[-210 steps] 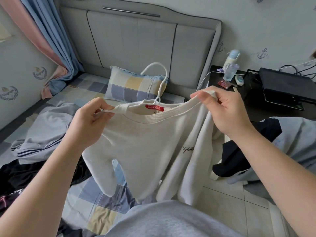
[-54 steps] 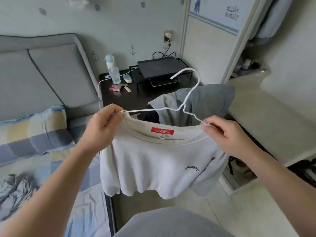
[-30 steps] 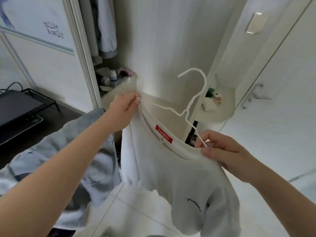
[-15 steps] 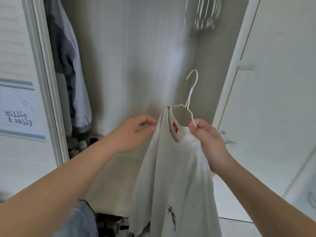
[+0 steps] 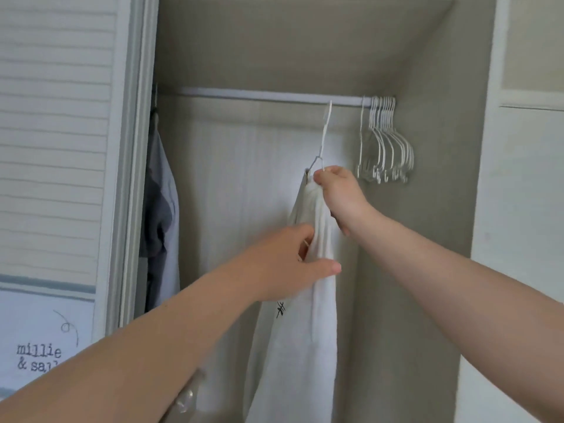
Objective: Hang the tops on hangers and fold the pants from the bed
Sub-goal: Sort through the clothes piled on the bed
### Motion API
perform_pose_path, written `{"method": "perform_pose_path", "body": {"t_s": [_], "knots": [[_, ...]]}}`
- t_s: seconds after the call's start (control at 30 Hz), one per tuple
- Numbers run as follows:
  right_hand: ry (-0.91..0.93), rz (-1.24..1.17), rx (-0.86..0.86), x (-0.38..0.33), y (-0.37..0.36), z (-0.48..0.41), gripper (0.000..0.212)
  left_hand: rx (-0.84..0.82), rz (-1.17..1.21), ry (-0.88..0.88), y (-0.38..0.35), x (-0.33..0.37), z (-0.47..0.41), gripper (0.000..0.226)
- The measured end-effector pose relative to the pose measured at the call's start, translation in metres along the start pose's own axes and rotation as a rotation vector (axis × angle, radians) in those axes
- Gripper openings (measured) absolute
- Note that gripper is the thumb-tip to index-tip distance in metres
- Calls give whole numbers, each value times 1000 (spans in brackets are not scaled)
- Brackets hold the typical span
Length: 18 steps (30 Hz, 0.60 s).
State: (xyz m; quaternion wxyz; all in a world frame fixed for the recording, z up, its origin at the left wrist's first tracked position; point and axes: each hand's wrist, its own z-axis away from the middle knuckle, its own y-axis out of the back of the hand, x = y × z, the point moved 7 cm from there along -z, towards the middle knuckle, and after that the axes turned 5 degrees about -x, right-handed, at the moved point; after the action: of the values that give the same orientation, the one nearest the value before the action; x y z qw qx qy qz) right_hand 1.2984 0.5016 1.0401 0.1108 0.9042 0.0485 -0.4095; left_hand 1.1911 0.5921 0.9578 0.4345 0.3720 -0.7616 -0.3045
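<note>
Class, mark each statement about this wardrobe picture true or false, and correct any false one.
1. The right hand holds the white hanger at the white sweatshirt's neck. True.
2. The empty hangers bunch at the left end of the rail. False: the empty hangers bunch at its right end.
3. The left hand grips the white sweatshirt. True.
4. A red garment hangs at the wardrobe's left side. False: a grey garment hangs there.

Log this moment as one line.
step: hanging sweatshirt | right hand: grips hanger, hook at rod | left hand: holds sweatshirt | spare hangers: rod right end
</note>
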Motion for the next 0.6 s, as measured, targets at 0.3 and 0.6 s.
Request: {"method": "perform_pose_path", "body": {"t_s": [0.3,0.6], "knots": [[53,-69,-3,-21,-47,-147,15,291,-325,156,66,-59,-87,26],[104,-92,-38,-2,-70,-273,8,355,-683,200,93,-109,-159,28]]}}
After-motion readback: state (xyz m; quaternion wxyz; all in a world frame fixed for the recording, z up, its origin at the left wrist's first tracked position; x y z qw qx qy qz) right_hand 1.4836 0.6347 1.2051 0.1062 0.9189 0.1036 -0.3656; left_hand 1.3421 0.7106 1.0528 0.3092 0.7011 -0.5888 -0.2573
